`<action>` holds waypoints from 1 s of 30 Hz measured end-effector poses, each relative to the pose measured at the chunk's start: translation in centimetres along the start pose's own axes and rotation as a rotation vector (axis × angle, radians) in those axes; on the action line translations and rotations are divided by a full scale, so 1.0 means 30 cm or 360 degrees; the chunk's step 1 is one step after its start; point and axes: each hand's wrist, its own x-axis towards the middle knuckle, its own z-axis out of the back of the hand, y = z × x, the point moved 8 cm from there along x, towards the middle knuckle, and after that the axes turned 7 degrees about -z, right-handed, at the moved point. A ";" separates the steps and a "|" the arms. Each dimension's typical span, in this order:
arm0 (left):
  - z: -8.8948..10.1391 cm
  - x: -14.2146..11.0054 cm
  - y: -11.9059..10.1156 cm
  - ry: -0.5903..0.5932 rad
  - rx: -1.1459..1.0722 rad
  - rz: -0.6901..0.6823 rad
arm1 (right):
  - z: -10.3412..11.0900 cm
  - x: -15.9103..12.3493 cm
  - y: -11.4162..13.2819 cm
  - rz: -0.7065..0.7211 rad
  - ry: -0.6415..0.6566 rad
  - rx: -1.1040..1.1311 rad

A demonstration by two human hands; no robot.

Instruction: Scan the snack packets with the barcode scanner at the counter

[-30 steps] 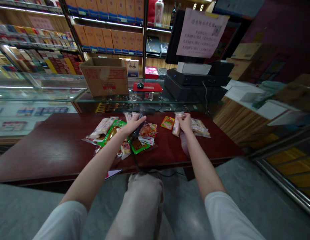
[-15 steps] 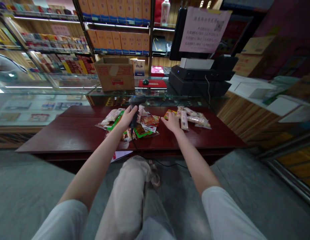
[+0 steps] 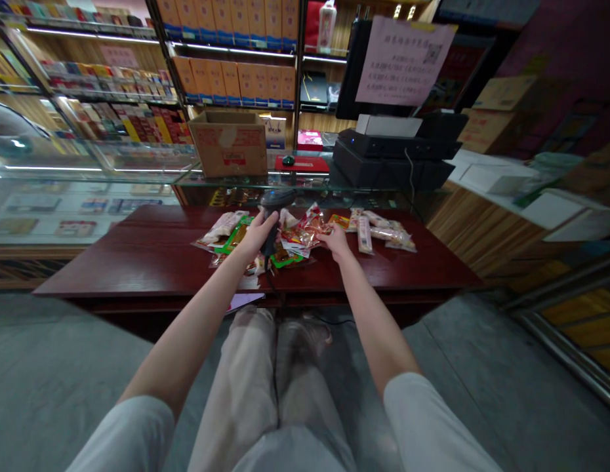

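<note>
My left hand (image 3: 260, 229) is wrapped round the handle of a black barcode scanner (image 3: 276, 198), held above the packets with its cord hanging down. My right hand (image 3: 336, 240) pinches the edge of a red snack packet (image 3: 312, 223), lifted at the right side of the heap. Green snack packets (image 3: 235, 236) and a pale wrapped packet (image 3: 227, 225) lie left of the scanner. Beyond my right hand are an orange-red packet (image 3: 340, 221), a pale stick-shaped packet (image 3: 365, 235) and more pale packets (image 3: 396, 234).
The dark red table (image 3: 152, 252) meets a glass counter (image 3: 315, 180) at its back. On the counter stand a cardboard box (image 3: 231, 147), a mouse (image 3: 288, 160) on a red mat, and a black till (image 3: 388, 164) below a monitor bearing a pink notice (image 3: 403, 62).
My right hand has let go of a pale packet on the right, moved left and taken hold of a red snack packet. My left hand keeps the scanner, now raised more upright.
</note>
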 end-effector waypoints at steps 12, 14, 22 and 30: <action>-0.072 0.002 0.021 0.0217 -0.0044 -0.0013 | 0.000 -0.131 0.034 0.0516 0.0270 -0.1046; -0.073 0.005 0.023 0.0233 -0.0050 -0.0006 | -0.010 -0.121 0.015 0.0445 0.0345 -0.1043; -0.077 0.038 0.063 0.0243 -0.0062 0.0063 | 0.074 0.016 -0.053 -0.0364 0.0133 -0.1123; -0.095 0.034 0.113 0.0315 -0.0101 0.0180 | 0.100 0.048 -0.050 -0.0222 0.0004 0.0157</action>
